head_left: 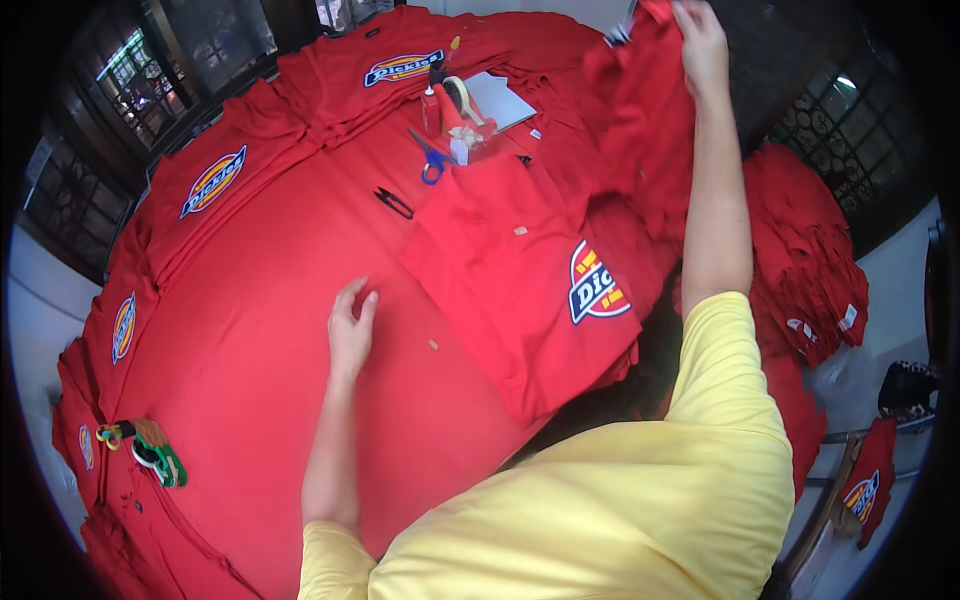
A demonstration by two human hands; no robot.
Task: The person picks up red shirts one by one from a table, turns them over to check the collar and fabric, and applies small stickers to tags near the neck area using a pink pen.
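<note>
My right hand (706,50) is raised at the far right, its fingers closed on the edge of a red garment (655,115) that hangs down from it. The lower part of that garment meets other red cloth, and where it ends is hard to make out. My left hand (352,328) hovers at the middle of the red-covered table (250,330), holding nothing, fingers loosely apart. Between my hands lies a red shirt (480,240) with a printed oval emblem, draped over the table's near right edge. A small pale scrap (433,344) rests on the table by my left hand.
Black thread snips (394,203), blue-handled scissors (432,166), a tape roll (458,98) and white paper (508,103) lie toward the back. Red shirts (220,150) line the far and left edges. A green object (165,462) sits at left; more red garments (800,240) are piled at right.
</note>
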